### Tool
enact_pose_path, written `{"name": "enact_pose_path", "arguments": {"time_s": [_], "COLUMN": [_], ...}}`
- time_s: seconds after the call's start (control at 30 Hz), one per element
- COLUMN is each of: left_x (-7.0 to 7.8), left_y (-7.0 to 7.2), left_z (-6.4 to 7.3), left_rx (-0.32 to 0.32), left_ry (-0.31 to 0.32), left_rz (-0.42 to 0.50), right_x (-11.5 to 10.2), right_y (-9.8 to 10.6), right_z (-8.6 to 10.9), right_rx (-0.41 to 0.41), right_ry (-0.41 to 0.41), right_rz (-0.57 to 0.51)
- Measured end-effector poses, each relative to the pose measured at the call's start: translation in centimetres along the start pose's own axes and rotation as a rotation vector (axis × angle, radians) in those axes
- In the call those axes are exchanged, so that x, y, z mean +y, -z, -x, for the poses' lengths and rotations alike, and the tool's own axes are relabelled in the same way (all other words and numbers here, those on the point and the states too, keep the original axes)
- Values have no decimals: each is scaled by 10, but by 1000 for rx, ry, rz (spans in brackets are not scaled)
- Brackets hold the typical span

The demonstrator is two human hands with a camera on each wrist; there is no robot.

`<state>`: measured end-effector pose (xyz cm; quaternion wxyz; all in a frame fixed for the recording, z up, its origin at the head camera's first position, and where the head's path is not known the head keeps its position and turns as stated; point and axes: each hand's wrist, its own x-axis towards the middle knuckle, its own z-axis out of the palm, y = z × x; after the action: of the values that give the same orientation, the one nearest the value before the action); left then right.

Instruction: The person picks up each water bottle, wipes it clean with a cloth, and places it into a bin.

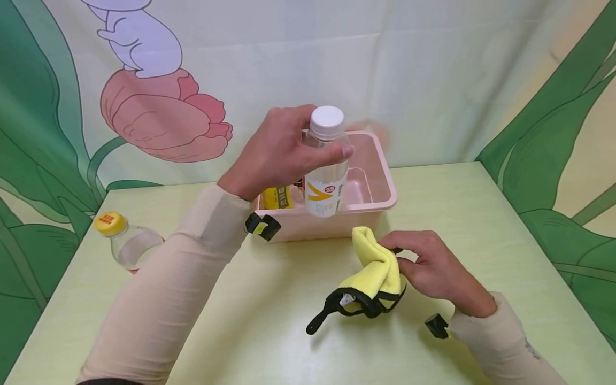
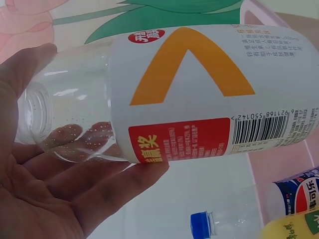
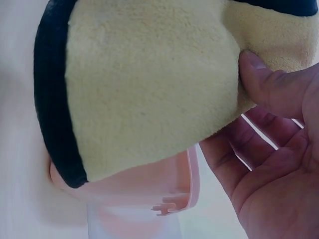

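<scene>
My left hand [image 1: 289, 149] grips a clear plastic bottle [image 1: 327, 182] by its upper part, holding it upright in front of the pink bin [image 1: 327, 224]. White cap, white label with an orange mark; in the left wrist view the bottle [image 2: 199, 94] looks empty, and its label shows a red panel and a barcode. Between thumb and fingers, my right hand [image 1: 430, 264] pinches a yellow cloth [image 1: 372, 272] with black edging and a black loop, above the table. The cloth [image 3: 149, 89] fills much of the right wrist view, the right thumb pressing on it.
Inside the bin lie a yellow packet [image 1: 278, 198] and, in the left wrist view, a bottle with a blue cap [image 2: 201, 225]. A clear bottle with a yellow cap [image 1: 110, 223] is at the table's left, partly behind my left forearm. A printed curtain [image 1: 289, 53] hangs behind the table.
</scene>
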<state>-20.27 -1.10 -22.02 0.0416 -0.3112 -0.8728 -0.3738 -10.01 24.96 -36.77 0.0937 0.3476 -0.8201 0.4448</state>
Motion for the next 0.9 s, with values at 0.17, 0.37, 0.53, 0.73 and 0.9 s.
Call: {"name": "enact_pose_path", "arguments": {"time_s": [0.17,0.37,0.53,0.73,0.9], "left_x": [-2,-5,-7,-11,-16], "left_y": [-1,-2,-4,-8,-13], "left_z": [-7,-13,-18,-24,-27], "left_rx": [0,-3,1,4,14], "left_ry": [15,41,57,62,61], "left_rz": [1,-4,-27,-25,-10], "right_x": [1,2,2,2,3], "right_y": [-1,-1,-1,-1,-2], "right_z": [0,0,1,0,1], "right_rx": [1,-2,-3,-3,-2], "right_ry": [-1,-7,-8,-3,-2], "right_rz": [1,4,16,21,23]}}
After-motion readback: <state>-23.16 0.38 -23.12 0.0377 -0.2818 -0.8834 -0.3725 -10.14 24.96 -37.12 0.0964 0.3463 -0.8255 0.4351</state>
